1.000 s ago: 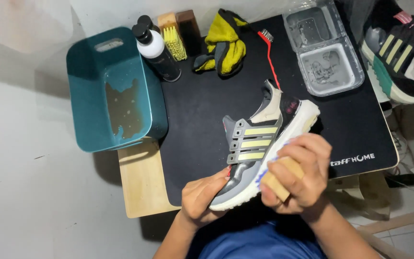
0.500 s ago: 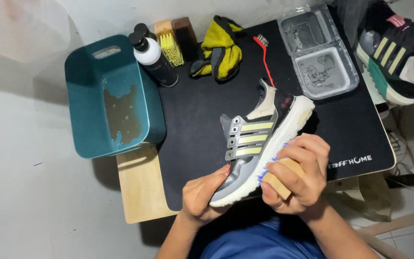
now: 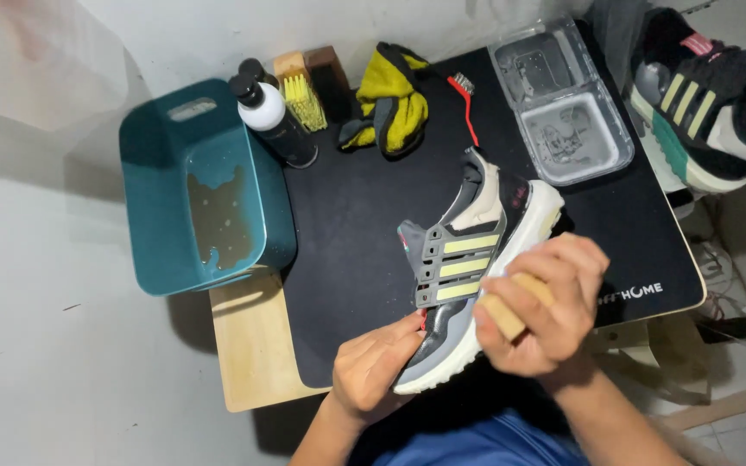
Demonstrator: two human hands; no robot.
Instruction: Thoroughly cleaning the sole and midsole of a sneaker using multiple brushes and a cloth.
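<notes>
My left hand (image 3: 373,367) grips the shoe (image 3: 464,276) at its toe, at the mat's (image 3: 347,216) near edge. My right hand (image 3: 546,306) is clenched on a wooden brush (image 3: 511,311) against the white sole. Open mat left of the shoe, up to the teal tub (image 3: 166,250); clear tray (image 3: 563,103) at the far right.

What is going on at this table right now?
A person holds a grey sneaker on its side over a black mat. The left hand steadies the toe end; the right hand presses a wooden-handled brush against the white sole. A teal tub holding a little water stands to the left.
</notes>
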